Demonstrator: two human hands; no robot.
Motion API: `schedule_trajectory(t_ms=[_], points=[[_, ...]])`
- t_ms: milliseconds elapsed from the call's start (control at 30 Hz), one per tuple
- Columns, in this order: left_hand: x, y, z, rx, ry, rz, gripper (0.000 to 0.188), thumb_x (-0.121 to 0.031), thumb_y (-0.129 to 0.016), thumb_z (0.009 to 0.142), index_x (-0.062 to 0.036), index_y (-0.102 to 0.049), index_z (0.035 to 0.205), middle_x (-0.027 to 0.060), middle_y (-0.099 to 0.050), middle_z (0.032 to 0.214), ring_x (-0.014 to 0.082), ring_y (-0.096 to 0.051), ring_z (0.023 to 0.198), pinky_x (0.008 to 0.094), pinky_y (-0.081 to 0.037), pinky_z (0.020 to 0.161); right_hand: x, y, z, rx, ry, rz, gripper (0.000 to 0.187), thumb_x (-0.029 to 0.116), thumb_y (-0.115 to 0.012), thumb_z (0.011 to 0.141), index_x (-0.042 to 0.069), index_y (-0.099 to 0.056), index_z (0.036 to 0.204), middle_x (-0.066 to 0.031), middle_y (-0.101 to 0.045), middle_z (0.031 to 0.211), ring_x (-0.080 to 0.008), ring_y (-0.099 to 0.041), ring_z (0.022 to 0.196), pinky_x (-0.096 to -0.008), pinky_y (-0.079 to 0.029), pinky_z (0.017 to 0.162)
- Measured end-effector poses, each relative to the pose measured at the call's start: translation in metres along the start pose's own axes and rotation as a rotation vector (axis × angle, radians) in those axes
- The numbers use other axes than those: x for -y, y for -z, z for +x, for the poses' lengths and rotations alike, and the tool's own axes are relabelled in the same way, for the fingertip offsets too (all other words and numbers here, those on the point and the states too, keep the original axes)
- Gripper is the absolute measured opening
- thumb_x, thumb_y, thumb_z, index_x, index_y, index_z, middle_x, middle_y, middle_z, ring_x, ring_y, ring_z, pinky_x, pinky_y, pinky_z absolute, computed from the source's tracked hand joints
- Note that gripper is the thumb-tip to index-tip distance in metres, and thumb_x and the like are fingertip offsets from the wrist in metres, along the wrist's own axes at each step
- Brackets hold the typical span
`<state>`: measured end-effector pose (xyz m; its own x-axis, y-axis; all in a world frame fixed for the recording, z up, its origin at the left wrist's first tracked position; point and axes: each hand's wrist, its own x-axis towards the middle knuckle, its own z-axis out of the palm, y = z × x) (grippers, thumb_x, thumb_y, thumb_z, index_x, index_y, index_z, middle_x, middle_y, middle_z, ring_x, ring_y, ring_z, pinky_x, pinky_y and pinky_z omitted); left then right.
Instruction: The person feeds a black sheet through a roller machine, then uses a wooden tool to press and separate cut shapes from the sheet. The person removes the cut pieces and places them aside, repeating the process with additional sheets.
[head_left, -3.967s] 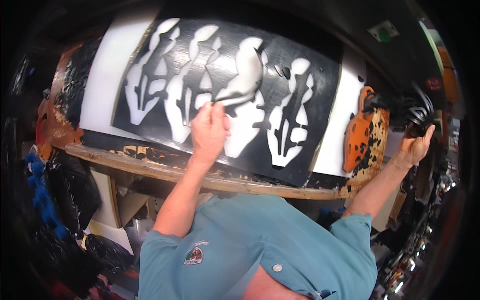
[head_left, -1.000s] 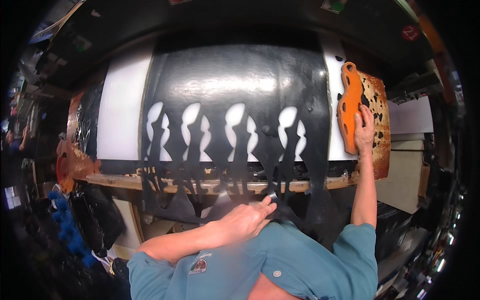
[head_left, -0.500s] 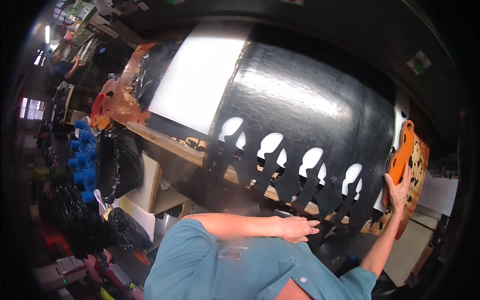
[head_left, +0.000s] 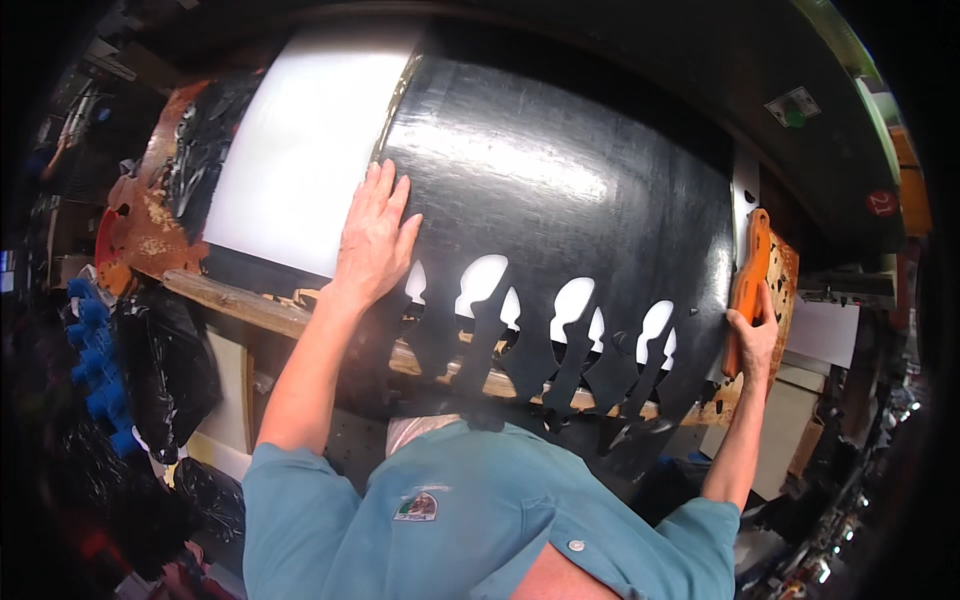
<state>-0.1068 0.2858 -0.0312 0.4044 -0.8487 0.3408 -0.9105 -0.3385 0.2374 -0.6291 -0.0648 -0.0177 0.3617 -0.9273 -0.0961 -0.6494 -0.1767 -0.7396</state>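
A wide black sheet [head_left: 560, 170] with a glossy top lies before me, with a row of curved cut-outs along its near edge. My left hand [head_left: 376, 235] rests flat on the sheet's left edge, next to the white board [head_left: 300, 150], fingers stretched out and holding nothing. At the sheet's right edge, my right hand [head_left: 757, 335] is closed round the lower part of an orange cutting die [head_left: 752, 265], a long wavy piece with holes. The die stands roughly lengthwise along that edge. Part of its lower end is hidden behind my fingers.
A dark overhead machine part [head_left: 690, 70] spans the far side. A wooden strip [head_left: 235, 302] runs along the near edge. Blue plastic pieces [head_left: 95, 360] and a black plastic bag [head_left: 165, 360] are at the left. A worn, speckled board [head_left: 785, 300] lies beyond the die.
My left hand has moved from in front of my body up and left onto the sheet's left edge. The right hand keeps hold of the cutting die. The view has shifted to the right.
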Motion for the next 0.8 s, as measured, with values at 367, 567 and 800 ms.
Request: schedule_trajectory(t_ms=[367,567,800], points=[[0.007,0.008,-0.001,-0.010,0.004,-0.172,0.050,-0.002,-0.078,0.092,-0.0004,-0.065,0.140,0.0220,-0.061,0.151,0.0448,-0.059,0.136,0.0512,-0.049,0.113,0.211,-0.123,-0.034,0.054,0.056,0.614,0.105,0.024,-0.088,0.075,-0.010,-0.039,0.162,-0.0214,-0.057,0.152,-0.0259,-0.060,0.135,-0.0347,-0.048,0.113],[0.008,0.003,-0.010,-0.037,0.023,-0.232,0.053,-0.001,-0.079,0.091,-0.0001,-0.062,0.142,0.0205,-0.060,0.153,0.0435,-0.059,0.137,0.0504,-0.048,0.114,0.284,-0.180,-0.036,0.163,0.269,0.284,0.103,0.027,-0.096,0.069,-0.005,-0.052,0.156,-0.0191,-0.057,0.151,-0.0298,-0.058,0.138,-0.0408,-0.045,0.117],[0.006,0.004,-0.009,0.002,0.065,-0.218,0.053,0.004,-0.071,0.094,0.0024,-0.059,0.145,0.0206,-0.059,0.153,0.0401,-0.056,0.143,0.0558,-0.040,0.121,0.310,-0.282,-0.028,0.230,0.255,0.260,0.101,0.034,-0.099,0.063,-0.003,-0.060,0.149,-0.0226,-0.056,0.148,-0.0334,-0.058,0.136,-0.0436,-0.048,0.115]])
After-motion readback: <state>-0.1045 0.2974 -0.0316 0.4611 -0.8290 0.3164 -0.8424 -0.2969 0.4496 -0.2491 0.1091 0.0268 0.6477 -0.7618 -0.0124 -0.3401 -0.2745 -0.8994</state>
